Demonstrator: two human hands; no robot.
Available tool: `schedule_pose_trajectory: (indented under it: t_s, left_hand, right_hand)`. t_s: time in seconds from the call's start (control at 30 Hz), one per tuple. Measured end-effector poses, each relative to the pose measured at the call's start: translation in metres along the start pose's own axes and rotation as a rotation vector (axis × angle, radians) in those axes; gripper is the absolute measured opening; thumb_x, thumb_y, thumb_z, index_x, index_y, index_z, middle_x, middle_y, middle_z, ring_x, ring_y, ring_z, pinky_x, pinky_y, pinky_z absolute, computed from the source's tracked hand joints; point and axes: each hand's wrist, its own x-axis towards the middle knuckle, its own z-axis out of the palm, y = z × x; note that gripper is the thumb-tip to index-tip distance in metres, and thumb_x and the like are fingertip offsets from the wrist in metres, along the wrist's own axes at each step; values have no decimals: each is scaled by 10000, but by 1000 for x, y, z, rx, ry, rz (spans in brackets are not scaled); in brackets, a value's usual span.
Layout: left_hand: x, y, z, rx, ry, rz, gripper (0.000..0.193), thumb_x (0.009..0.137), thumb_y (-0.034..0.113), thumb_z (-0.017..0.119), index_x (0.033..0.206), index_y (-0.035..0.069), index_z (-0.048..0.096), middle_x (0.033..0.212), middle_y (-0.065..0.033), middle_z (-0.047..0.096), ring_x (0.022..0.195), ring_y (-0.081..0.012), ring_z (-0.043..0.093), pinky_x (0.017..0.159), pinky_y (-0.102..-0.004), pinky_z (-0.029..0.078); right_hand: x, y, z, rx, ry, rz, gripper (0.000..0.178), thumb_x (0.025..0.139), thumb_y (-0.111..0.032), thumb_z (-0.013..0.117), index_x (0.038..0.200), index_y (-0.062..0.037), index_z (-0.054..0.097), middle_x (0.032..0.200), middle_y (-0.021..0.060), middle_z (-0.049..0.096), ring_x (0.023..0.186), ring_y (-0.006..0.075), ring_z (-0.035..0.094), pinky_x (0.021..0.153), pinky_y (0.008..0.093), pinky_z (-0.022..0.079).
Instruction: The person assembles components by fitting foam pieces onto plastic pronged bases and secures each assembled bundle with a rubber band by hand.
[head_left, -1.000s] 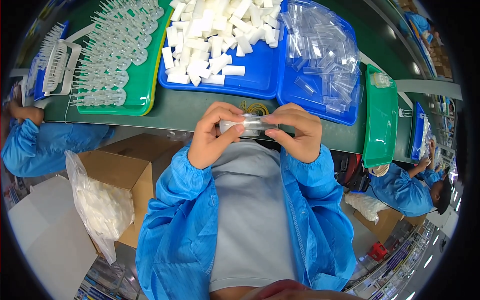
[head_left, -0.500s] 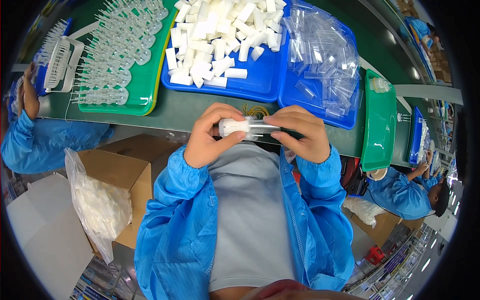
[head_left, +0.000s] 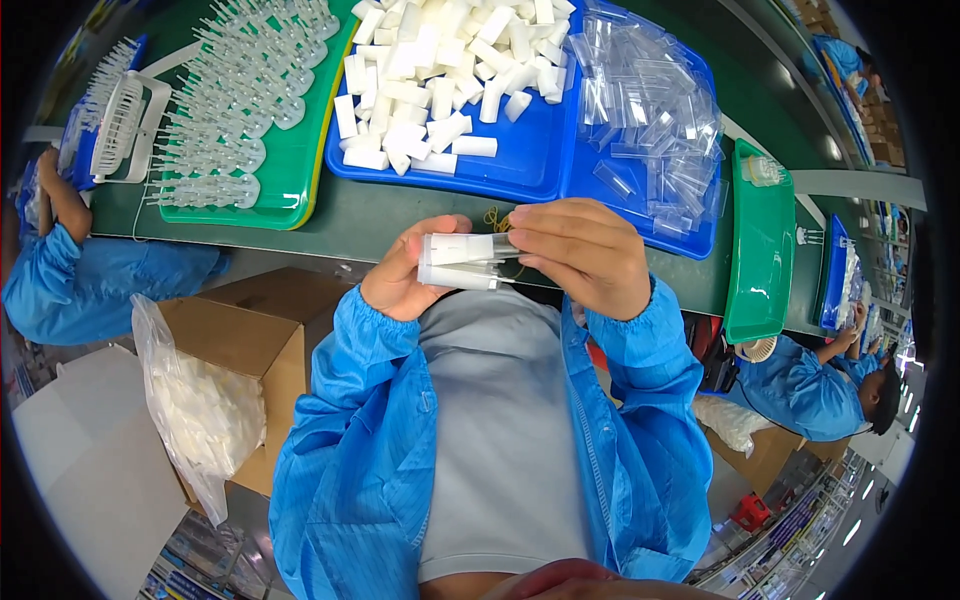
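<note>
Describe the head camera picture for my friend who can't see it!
A person's left hand holds a clear and white part, and the right hand touches its right end. Beyond, a green table holds blue trays of white blocks and clear pieces, and a green tray of spiky parts.

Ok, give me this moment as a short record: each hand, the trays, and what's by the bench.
Left hand: holds a white-and-clear part
Right hand: fingertips at the part's right end; grip partly hidden
Left green tray: rows of clear pronged pieces
Middle blue tray: loose white blocks
Right blue tray: heap of clear plastic pieces
Right green tray: small clear cluster at its far end
By the bench: cardboard box, bag of white pieces
</note>
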Motion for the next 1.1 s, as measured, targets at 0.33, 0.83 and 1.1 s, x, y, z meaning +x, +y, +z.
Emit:
schedule_pose_trajectory:
  t_s: [0.33,0.83,1.1]
  left_hand:
    - [6,5,-9,-39,-185,-160,432,939,401,527,1236,89,495,1126,-140,596,880,-202,649,594,-293,589]
    - [1,40,34,575,16,118,952,768,336,749,1485,73,180,1368,-220,426,1111,-305,584,877,-370,536]
    - [3,23,27,367,-29,111,756,757,17,664,1429,11,316,1147,-80,538,1016,-200,587,920,-365,491]
  right_hand:
    - [1,0,13,84,-24,1,276,744,-110,739,1004,-27,698,1023,101,688,954,258,661,771,339,528]
    - [-39,5,5,-209,-157,343,142,774,-146,718,904,-91,710,682,71,625,551,254,579,516,341,458]
    - [-44,12,31,-283,-175,326,115,787,-162,701,881,-96,697,727,67,645,598,270,614,519,353,478]
